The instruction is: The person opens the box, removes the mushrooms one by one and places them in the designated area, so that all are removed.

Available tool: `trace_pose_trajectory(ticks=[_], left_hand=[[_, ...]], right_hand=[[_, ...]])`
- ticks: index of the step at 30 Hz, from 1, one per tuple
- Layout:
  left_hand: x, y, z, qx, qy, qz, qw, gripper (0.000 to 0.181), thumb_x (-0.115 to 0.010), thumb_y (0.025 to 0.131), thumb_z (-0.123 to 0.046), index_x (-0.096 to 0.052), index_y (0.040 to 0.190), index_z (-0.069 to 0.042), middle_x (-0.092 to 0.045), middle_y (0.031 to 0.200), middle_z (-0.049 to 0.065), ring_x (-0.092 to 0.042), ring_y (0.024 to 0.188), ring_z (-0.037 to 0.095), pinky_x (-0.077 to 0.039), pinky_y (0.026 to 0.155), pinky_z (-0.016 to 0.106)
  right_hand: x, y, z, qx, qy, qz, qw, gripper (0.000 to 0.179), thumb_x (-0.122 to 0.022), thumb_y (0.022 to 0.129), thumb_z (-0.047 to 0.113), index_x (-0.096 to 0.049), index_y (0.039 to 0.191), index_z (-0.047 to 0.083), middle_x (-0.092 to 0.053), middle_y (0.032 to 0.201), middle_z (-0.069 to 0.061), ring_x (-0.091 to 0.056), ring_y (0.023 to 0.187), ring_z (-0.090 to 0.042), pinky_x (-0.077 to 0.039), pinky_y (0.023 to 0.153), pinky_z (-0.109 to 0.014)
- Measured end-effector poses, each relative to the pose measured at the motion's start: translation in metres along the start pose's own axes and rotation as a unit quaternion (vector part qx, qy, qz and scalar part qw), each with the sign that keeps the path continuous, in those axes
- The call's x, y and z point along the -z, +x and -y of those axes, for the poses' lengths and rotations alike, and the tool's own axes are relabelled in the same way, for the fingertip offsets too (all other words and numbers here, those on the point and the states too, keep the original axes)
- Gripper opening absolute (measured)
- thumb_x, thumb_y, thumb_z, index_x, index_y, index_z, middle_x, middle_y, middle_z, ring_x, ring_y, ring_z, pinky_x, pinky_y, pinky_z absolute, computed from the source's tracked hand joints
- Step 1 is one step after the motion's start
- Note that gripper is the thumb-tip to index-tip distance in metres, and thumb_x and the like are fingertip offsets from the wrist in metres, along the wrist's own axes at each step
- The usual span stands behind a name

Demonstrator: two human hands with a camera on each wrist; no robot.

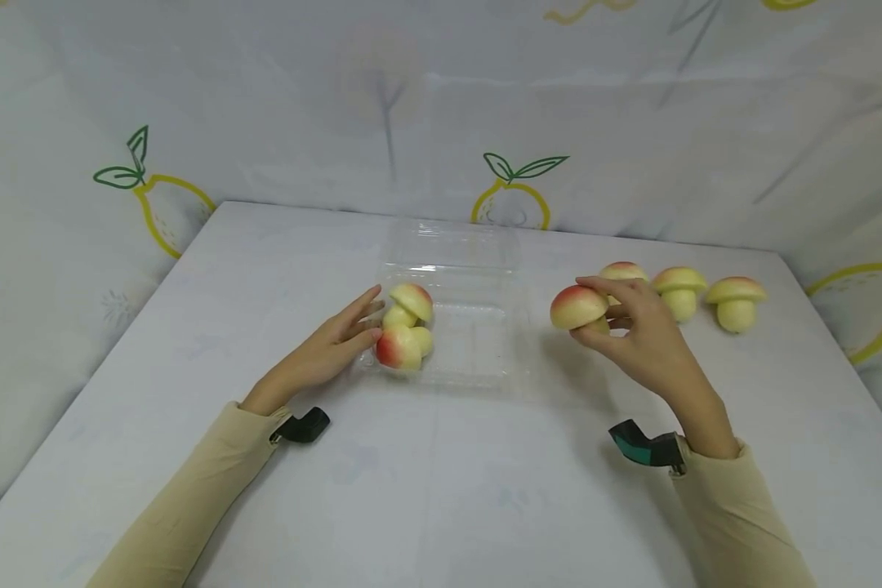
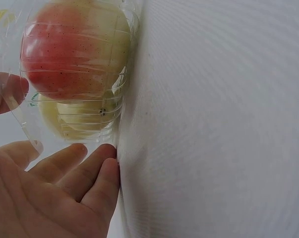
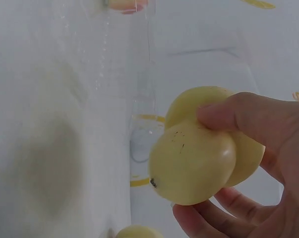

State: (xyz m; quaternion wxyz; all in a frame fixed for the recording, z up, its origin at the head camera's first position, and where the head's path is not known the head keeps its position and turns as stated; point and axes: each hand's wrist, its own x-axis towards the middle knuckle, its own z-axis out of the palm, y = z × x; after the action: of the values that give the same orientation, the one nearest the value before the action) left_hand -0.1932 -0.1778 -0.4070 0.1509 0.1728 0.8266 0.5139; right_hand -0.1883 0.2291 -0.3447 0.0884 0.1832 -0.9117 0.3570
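My right hand point(image 1: 650, 339) grips a toy mushroom point(image 1: 577, 309) with a red and pale yellow cap, held above the table right of a clear plastic box point(image 1: 474, 347). In the right wrist view, the thumb presses on top of this mushroom point(image 3: 193, 163) and the fingers curl beneath it. Two similar mushrooms lie in the left part of the box, one behind point(image 1: 413, 300) and one in front point(image 1: 397, 349). My left hand point(image 1: 327, 347) rests at the box's left side, fingers loosely extended. The left wrist view shows fingertips point(image 2: 107, 171) right by the ribbed plastic wall.
Three more mushrooms stand at the back right of the white table point(image 1: 426, 490): one point(image 1: 621, 270) partly behind my right hand, another point(image 1: 679, 282) beside it, and the last point(image 1: 736, 299) farthest right. The box's lid point(image 1: 452, 245) lies folded back toward the fruit-patterned backdrop point(image 1: 279, 122).
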Motion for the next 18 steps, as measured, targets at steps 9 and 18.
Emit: trace_pose_trajectory(ticks=[9, 18], left_hand=[[0.000, -0.002, -0.001, 0.002, 0.006, -0.005, 1.0000, 0.070, -0.049, 0.105, -0.031, -0.009, 0.161, -0.021, -0.026, 0.163, 0.015, -0.034, 0.147, 0.038, -0.034, 0.116, 0.054], [0.000, -0.001, -0.003, 0.005, 0.002, -0.004, 1.0000, 0.069, -0.049, 0.105, -0.031, -0.010, 0.161, -0.023, -0.027, 0.163, 0.012, -0.034, 0.147, 0.036, -0.034, 0.117, 0.054]], right_hand=[[0.010, 0.000, -0.015, -0.010, -0.011, -0.015, 0.9998, 0.052, -0.082, 0.078, 0.005, -0.061, 0.126, 0.005, -0.055, 0.119, -0.012, -0.055, 0.077, 0.014, -0.048, 0.072, -0.004], [0.022, -0.001, -0.027, -0.063, -0.031, 0.021, 0.9973, 0.060, -0.083, 0.079, 0.014, -0.054, 0.130, -0.001, -0.055, 0.116, -0.018, -0.058, 0.074, 0.009, -0.045, 0.068, -0.003]])
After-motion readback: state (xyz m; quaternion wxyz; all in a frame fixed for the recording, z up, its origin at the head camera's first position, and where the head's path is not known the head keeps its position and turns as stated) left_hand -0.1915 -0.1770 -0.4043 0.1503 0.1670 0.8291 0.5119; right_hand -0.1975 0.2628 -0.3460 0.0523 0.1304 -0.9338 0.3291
